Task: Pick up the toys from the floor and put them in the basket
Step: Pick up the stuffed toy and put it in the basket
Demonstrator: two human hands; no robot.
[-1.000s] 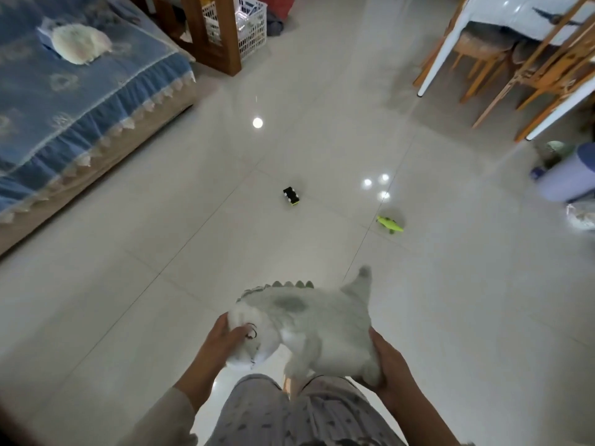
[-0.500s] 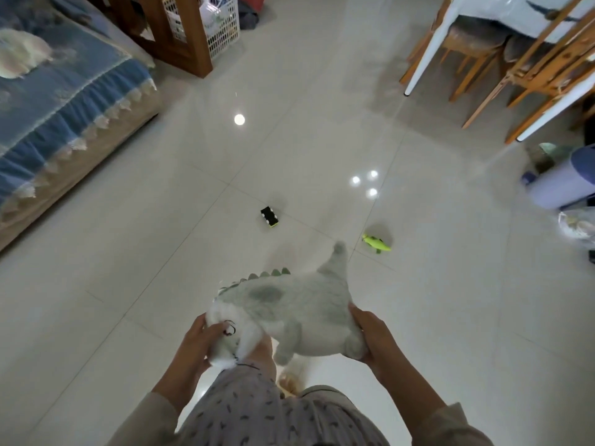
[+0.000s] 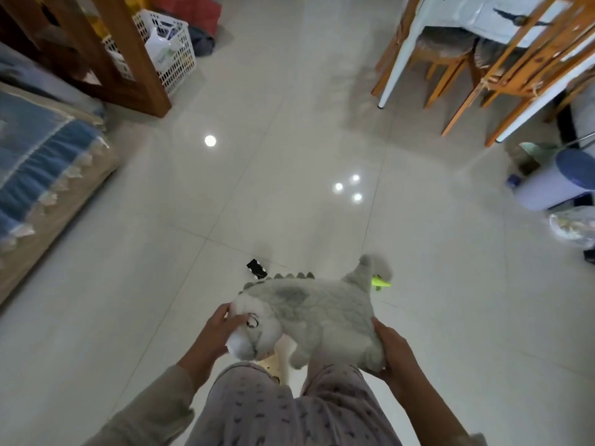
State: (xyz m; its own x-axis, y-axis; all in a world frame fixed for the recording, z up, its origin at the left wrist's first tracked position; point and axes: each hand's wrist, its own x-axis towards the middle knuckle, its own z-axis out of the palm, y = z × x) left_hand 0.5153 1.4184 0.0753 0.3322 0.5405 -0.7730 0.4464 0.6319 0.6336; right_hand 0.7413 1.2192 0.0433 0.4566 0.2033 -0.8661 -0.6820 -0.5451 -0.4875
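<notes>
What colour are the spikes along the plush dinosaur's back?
Dull grey-green, darker than its pale grey body, on the plush dinosaur; head view.

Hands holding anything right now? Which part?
Yes: both hold the grey plush dinosaur off the floor. The left hand grips its head end; the right hand grips its rear underside, by the hind legs.

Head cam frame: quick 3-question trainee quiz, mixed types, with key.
1. True or false: the plush dinosaur is lying on the floor.
2. Which hand is on the plush's head? A) left hand B) right hand
3. Fill in: the toys on the tiles are a black toy car and a small ____ toy.

Key: 1 false, both hands hold it up; 2 A; 3 green.
</notes>
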